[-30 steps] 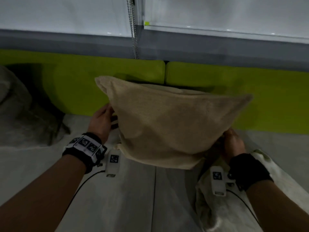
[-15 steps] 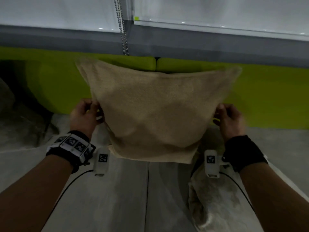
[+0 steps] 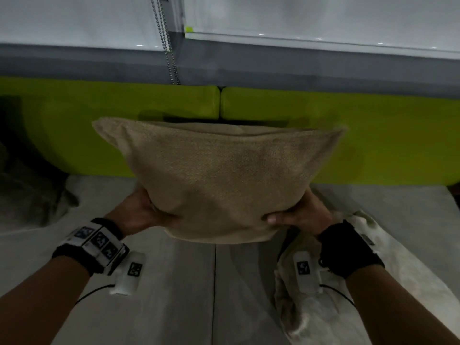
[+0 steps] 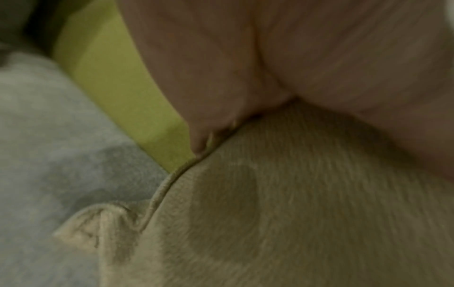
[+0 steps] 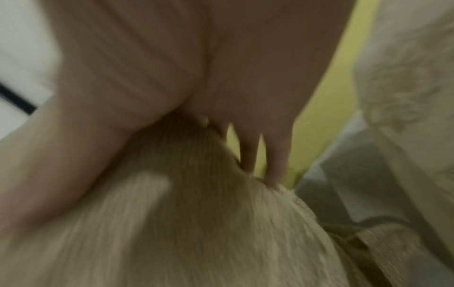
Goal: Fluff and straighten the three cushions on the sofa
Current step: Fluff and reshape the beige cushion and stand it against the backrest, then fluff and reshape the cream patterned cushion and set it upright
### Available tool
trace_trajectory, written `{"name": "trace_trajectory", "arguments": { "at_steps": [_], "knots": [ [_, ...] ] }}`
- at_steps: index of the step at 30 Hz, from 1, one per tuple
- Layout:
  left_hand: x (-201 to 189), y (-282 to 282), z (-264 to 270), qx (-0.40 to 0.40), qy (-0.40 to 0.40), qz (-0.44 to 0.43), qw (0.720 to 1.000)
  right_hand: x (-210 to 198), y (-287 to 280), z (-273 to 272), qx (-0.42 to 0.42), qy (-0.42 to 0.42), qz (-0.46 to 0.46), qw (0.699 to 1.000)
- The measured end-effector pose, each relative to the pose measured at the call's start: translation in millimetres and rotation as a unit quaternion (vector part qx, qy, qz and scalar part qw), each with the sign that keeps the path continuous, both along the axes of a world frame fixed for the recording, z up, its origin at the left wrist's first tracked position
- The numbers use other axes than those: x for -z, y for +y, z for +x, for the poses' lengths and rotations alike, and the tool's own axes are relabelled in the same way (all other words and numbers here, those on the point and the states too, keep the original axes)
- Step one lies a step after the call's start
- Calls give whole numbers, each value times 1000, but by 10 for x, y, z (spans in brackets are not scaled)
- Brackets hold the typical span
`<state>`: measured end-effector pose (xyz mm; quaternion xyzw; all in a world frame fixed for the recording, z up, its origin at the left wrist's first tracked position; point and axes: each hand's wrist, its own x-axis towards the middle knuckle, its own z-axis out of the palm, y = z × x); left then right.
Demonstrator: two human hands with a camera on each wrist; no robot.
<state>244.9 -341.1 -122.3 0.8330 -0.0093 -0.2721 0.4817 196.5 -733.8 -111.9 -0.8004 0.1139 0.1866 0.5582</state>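
Both hands on the tan cushion (image 3: 219, 180), held up off the grey sofa seat (image 3: 174, 282), in front of the green backrest (image 3: 99, 115). Left hand (image 3: 142, 212) and right hand (image 3: 298, 215) each grasp a lower side, fingers dug into the fabric, squeezing inward. Looks like mid-fluff on this one; not yet set down or squared. White furry cushion (image 3: 323, 307) lies slumped on the seat at right, grey one (image 3: 22, 185) slumped far left. Neither looks straightened, so most of the job remains.
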Motion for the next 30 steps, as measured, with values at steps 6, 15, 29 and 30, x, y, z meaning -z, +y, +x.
{"name": "trace_trajectory", "arguments": {
  "at_steps": [6,15,29,30],
  "knots": [
    [-53,99,-116,-155,-79,-31,984,-17,246,-90,18,-50,70,996],
    [-166,-48,-107,-124,-84,-37,988,71,350,-157,89,-87,21,992],
    [-173,-94,-287,-5,5,89,996,-306,486,-311,120,20,-69,990],
    [-188,-33,-374,64,36,153,985,-364,463,-450,119,16,-78,990]
  ]
}}
